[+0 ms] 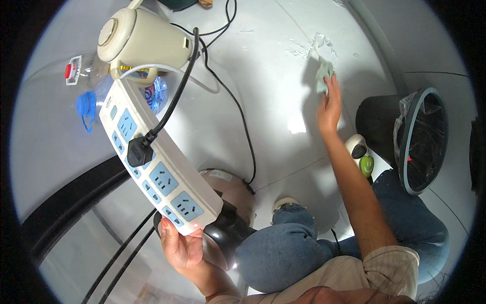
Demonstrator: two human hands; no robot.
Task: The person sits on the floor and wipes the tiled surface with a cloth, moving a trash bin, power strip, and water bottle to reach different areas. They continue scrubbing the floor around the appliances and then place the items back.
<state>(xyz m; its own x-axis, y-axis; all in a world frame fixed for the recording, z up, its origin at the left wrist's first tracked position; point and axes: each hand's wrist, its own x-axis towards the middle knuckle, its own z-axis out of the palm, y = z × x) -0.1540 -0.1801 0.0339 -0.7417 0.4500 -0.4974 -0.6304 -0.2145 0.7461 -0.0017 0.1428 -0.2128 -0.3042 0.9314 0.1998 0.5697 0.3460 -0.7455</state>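
Note:
My left hand [181, 247] grips the lower end of a white power strip [191, 171] with blue sockets, held up off the floor. A black plug [139, 152] sits in one of its sockets, with a thick black cord rising from it. Out to the right, my right hand [329, 102] has its fingers on a pale green cloth [324, 76] on the glossy tiled floor. Just beyond the cloth lies a wet, shiny patch [322, 41] on the tiles.
Beside the strip's far end are a cream electric kettle [159, 36], a blue-capped water bottle [102, 91] and a red-capped clear bottle [89, 68]. A thin black cord [237, 102] crosses the floor. At right stands a lined black trash bin [376, 117]. A rounded appliance [243, 197] is near my knee.

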